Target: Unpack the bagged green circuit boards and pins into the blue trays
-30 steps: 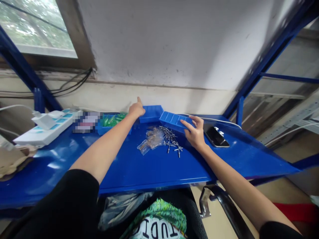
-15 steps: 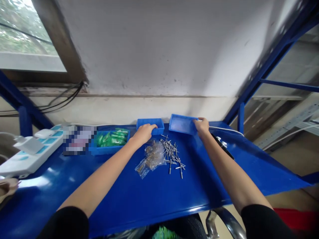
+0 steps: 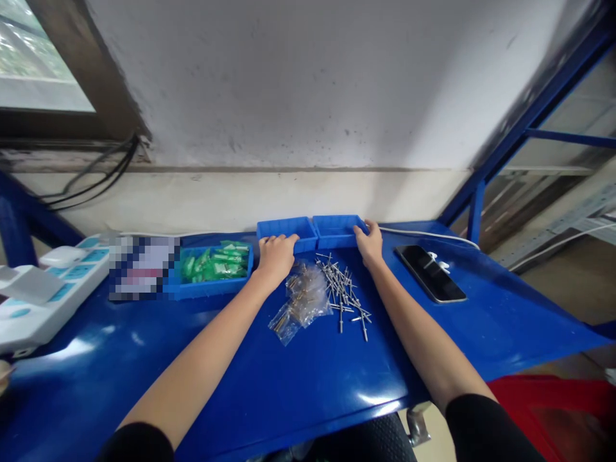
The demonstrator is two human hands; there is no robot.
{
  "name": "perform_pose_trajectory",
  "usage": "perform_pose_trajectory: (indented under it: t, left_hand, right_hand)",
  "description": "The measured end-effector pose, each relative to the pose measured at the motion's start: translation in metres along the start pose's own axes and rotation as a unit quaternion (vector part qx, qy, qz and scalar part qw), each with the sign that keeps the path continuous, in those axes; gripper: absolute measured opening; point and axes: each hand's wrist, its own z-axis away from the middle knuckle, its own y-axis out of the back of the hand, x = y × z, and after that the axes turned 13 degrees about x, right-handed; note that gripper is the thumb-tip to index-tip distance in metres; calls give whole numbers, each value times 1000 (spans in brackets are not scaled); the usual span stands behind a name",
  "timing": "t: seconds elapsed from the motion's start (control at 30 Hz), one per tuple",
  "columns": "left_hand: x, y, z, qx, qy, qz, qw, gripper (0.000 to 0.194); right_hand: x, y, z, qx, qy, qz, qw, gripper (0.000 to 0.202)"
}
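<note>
Blue bins: left bin (image 3: 286,226) and right bin (image 3: 337,242), end to end at the back of the table (image 3: 269,385), looks like they touch.
Right hand (image 3: 370,244): grasping the right bin by its right end.
Left hand (image 3: 277,256): fingers over the left bin's front edge; can't tell from here if that's a proper grip or just resting.
Bin corners: my bet for trouble, a hard shove from either side could make one ride up or twist the pair.
White cable (image 3: 428,234): runs along the back, so a bin pushed that way might snag it.
Metal pins (image 3: 341,285): loose pile right in front, a low forearm could scatter them.
Clear bags (image 3: 305,295): same risk, one careless sleeve and they slide, small brass-coloured bits inside.
Bin insides: only bare blue plastic visible, left hand hides some.
Green packets (image 3: 216,263): heaped to the rim of a third bin (image 3: 212,289), a bump might spill a few.
</note>
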Motion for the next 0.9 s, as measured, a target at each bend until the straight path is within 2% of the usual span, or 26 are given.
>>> perform_pose_trajectory:
  t: [0.07,0.23,0.33,0.5,0.67,0.77,0.83,0.9]
  left_hand:
    - [-2,-1,-2,-8,0,7,1000,49]
    - [-6,-9,-7,-20,1,19,1000,53]
    - [-9,-11,-9,-34,-3,14,999,54]
    - [-11,-8,-7,-45,-19,2,999,57]
    - [-11,-4,-7,-69,-19,14,997,58]
    - [-9,8,-8,-57,-14,30,998,51]
    - [-12,25,-7,-16,-32,54,998,51]
    - [-23,48,-4,29,-48,73,996,54]
  right_hand:
    - [4,-1,0,8,-1,-12,1000,50]
    - [11,-3,-8,-38,18,-38,998,48]
    - [10,-3,-8,-36,28,-30,998,50]
    - [5,-2,-3,-24,31,-16,999,51]
    - [2,2,0,-38,33,2,999,55]
    - [0,6,1,-57,30,6,998,59]
    - [-1,8,3,-63,19,11,998,62]
    - [-3,10,5,-63,8,15,998,66]
